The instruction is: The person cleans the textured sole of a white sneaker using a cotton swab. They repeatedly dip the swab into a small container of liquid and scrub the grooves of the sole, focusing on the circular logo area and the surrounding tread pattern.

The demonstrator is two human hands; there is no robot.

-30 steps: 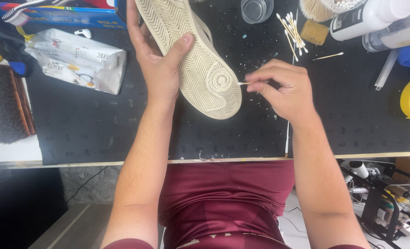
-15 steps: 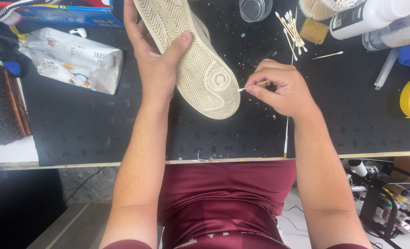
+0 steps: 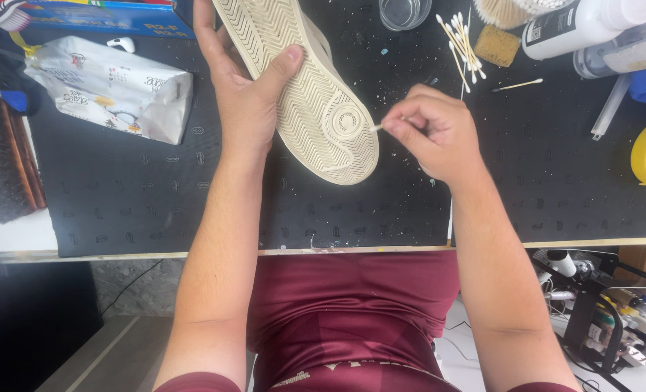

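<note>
Sneaker (image 3: 301, 80) up off the black mat (image 3: 134, 196), sole facing the cam, heel end toward the person. Left hand (image 3: 243, 94) wrapped round the midfoot, thumb pressed flat on the tread, firm hold. Right hand (image 3: 428, 134) pinched tight on a cotton swab (image 3: 376, 128), tip right at the sole's edge by the round heel pattern. Spare swabs (image 3: 459, 45) lie well apart near a small sponge (image 3: 494, 46); tissue pack (image 3: 112, 91) off to the left. Risk, imo: swab stick is thin, so too much push in those grooves could bend or snap it, or the tip skids off the rim.
</note>
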